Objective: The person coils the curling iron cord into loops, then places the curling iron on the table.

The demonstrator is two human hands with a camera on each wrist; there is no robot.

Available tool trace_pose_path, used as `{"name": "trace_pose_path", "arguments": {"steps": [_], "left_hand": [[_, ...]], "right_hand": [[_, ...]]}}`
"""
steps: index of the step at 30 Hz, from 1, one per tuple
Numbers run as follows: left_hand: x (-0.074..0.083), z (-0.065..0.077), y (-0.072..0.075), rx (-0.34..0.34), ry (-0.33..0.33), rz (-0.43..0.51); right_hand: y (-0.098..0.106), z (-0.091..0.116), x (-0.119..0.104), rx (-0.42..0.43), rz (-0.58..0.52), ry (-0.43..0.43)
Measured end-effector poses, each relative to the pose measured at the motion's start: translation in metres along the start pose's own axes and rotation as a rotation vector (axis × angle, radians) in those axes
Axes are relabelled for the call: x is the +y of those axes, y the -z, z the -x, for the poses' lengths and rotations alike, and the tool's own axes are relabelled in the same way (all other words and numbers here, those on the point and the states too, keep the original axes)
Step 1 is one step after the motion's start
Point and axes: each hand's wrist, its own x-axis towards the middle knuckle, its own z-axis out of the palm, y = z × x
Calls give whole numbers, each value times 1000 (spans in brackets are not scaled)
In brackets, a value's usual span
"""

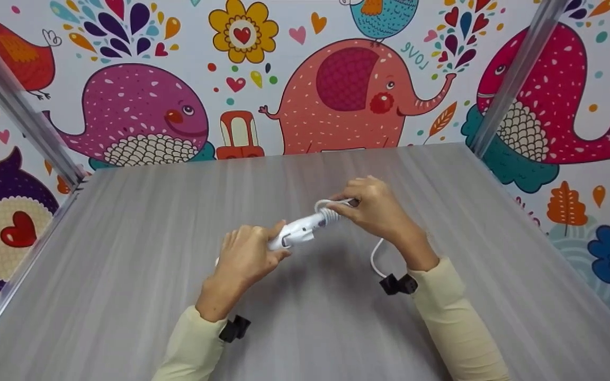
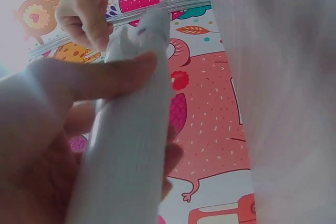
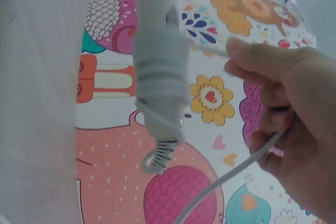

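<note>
My left hand (image 1: 247,254) grips a white curling iron (image 1: 295,231) by its thick end, holding it above the table and tilted up to the right. In the left wrist view, the thumb lies across the smooth white body (image 2: 126,150), with fingers behind it. Several turns of white cord (image 1: 330,215) wrap the iron's narrower end. My right hand (image 1: 371,206) pinches the cord between thumb and forefinger beside that end. In the right wrist view, a ribbed cord sleeve (image 3: 163,153) sticks out below the turns, and a loose length of cord (image 3: 210,190) passes through the curled fingers.
Below the hands is a grey wood-grain table (image 1: 141,222). A printed wall (image 1: 294,63) with cartoon animals stands behind it, and metal posts (image 1: 517,74) rise at the back corners. Loose cord (image 1: 374,256) hangs beside the right wrist's black camera (image 1: 397,284).
</note>
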Motion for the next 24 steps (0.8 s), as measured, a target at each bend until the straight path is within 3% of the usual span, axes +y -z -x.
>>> {"name": "trace_pose_path", "arguments": {"steps": [10,17,24], "left_hand": [[-4,-4,2,234,109,144],[-4,-8,5,291,154,186],[-9,-7,10,339,188,278]], "right_hand": [[-5,-1,-7,6,-176,-131],[-11,-3,-13,-16,-222,-118],[-19,-3,-10,-130,-254,-115]]}}
